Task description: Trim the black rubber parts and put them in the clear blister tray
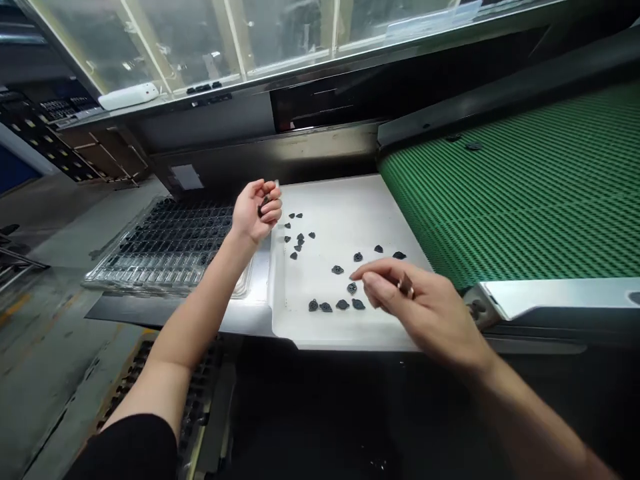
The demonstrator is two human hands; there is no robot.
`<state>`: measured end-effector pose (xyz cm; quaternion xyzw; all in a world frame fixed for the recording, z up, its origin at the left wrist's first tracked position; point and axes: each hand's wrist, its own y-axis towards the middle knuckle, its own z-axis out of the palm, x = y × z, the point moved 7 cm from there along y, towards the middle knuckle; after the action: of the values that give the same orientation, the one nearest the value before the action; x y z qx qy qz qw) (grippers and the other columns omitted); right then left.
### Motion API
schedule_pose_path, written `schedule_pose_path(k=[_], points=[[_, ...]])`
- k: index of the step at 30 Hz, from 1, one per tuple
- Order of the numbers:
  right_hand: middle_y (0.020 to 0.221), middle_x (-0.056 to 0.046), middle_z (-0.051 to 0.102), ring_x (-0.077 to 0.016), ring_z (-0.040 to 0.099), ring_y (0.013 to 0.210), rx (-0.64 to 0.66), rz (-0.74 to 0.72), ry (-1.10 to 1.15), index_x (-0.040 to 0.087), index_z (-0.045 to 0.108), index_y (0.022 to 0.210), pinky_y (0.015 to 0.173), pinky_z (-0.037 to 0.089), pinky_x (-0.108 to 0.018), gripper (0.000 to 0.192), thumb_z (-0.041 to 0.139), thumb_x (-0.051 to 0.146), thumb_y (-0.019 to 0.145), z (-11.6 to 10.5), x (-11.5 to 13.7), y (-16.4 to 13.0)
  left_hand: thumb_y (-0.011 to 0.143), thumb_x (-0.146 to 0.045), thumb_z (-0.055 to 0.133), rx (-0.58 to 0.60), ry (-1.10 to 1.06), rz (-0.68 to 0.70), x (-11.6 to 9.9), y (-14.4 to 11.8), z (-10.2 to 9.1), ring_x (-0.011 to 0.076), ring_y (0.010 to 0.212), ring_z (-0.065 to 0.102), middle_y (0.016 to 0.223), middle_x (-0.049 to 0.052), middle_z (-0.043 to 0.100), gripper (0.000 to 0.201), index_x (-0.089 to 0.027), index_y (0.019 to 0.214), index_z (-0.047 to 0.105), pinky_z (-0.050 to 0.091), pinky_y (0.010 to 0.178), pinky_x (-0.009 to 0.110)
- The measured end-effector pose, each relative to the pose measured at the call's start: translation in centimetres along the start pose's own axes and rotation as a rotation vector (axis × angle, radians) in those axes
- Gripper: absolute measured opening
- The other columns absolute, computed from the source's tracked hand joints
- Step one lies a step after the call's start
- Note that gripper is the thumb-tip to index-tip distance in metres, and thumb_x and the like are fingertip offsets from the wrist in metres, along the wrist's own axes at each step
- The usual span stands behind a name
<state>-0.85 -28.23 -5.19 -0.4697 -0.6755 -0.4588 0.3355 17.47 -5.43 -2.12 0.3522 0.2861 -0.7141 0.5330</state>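
1. My left hand (256, 212): fingers curled shut around a small black part (263, 203), held between the slotted tray (165, 247) and the white tray (345, 207).
2. My right hand (425, 307): fingers loosely open, holding nothing, fingertips just over the loose black parts (337, 305) scattered on the white tray.
3. Green belt (525, 193): right of the white tray.

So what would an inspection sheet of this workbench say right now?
Surface: white tray beside a green belt.
Job's things: small black parts scattered on the white tray; clear compartment tray to the left, filled with rows of dark parts.
Clutter: two stray parts far up the belt.
Hands: left hand curled around a black part; right hand reaching over the loose parts, fingertip close to one.
Cables: nothing seen.
Surroundings: glass panels above; more trays below the bench.
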Motion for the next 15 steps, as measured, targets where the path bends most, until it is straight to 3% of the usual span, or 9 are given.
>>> schedule_pose_path(k=[2,4,6,8,12,15], points=[[0.081,-0.005,0.067,-0.0145,0.061,0.068,0.043,0.056,-0.079,0.019,0.079,0.107,0.053,0.044,-0.026,0.046,0.063,0.062,0.107,0.9,-0.5,2.7,0.115,-0.029,0.036,-0.027,-0.115,0.018,-0.1,-3.1,-3.0,0.0027,0.044,0.025,0.071,-0.004,0.039,0.039,-0.018,0.08,0.045,0.014,0.038,0.015],[0.093,-0.007,0.07,-0.0172,0.062,0.072,0.107,0.172,-0.229,0.02,0.078,0.111,0.052,0.043,-0.028,0.047,0.06,0.062,0.104,2.3,-1.9,5.7,0.115,-0.033,0.045,-0.039,-0.088,0.085,0.0,-6.3,-6.0,0.005,0.044,0.022,0.065,-0.005,0.031,0.047,-0.019,0.072,0.039,0.014,0.038,0.017],[0.109,-0.005,0.073,-0.0193,0.067,0.086,0.151,0.29,-0.412,0.024,0.077,0.118,0.064,0.049,-0.031,0.036,0.061,0.054,0.104,3.7,-3.7,8.7,0.113,-0.045,0.056,-0.058,-0.031,0.154,0.5,-9.6,-9.1,0.0071,0.045,0.019,0.061,-0.005,0.025,0.056,-0.019,0.068,0.035,0.014,0.038,0.019],[0.122,-0.004,0.073,-0.0231,0.069,0.102,0.187,0.352,-0.522,0.029,0.074,0.131,0.077,0.051,-0.035,0.038,0.068,0.051,0.101,5.1,-5.5,11.5,0.107,-0.056,0.068,-0.099,-0.036,0.177,1.5,-12.9,-12.1,0.0079,0.045,0.018,0.058,-0.005,0.023,0.065,-0.019,0.064,0.034,0.016,0.04,0.022],[0.134,-0.012,0.07,-0.0349,0.062,0.13,0.262,0.484,-0.699,0.025,0.052,0.165,0.102,0.049,-0.048,0.083,0.077,0.063,0.095,7.1,-10.1,15.6,0.1,-0.061,0.076,-0.171,-0.168,0.016,5.6,-18.3,-16.7,0.0085,0.045,0.017,0.054,-0.005,0.02,0.072,-0.019,0.06,0.034,0.017,0.043,0.025],[0.156,-0.019,0.057,-0.0402,0.058,0.138,0.378,0.554,-0.764,0.023,0.042,0.172,0.104,0.05,-0.05,0.107,0.08,0.076,0.087,8.1,-12.9,17.1,0.099,-0.061,0.078,-0.198,-0.22,-0.13,8.6,-21.0,-18.9,0.0081,0.046,0.019,0.054,-0.004,0.023,0.071,-0.019,0.059,0.037,0.021,0.046,0.026]])
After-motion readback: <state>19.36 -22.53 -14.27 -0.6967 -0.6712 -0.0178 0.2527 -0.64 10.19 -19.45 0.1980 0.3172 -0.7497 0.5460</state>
